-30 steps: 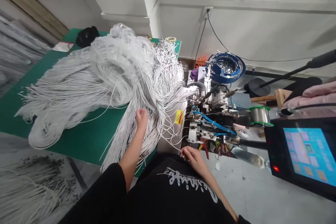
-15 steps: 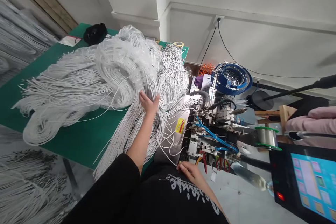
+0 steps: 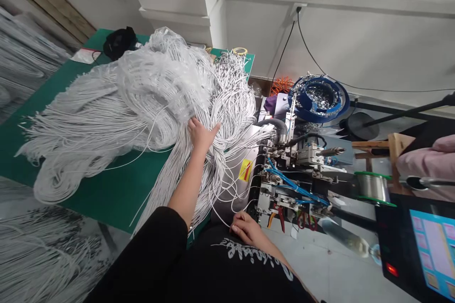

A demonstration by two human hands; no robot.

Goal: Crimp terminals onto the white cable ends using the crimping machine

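My left hand (image 3: 202,136) lies on a thick bundle of white wires (image 3: 231,109), palm down, with the thumb apart from the fingers. Part of the fingertips is hidden among the strands. Low in front of my body, my right hand (image 3: 246,227) is closed, its thumb and fingers pinching the end of a thin white wire. That wire runs up towards the bundle. Beside the left hand lies a heap of coiled white wires in clear plastic (image 3: 156,80).
A green table (image 3: 117,199) carries the wires. To the right stands a machine (image 3: 284,175) with blue air hoses, a blue feeder bowl (image 3: 341,109), a solder wire spool (image 3: 373,187) and a lit touch screen (image 3: 435,246). Pliers (image 3: 280,218) hang at its near side.
My right hand has shifted slightly left with the wire end between its fingers. The left hand stays on the bundle, its fingers a little more curled. The camera view has turned slightly.
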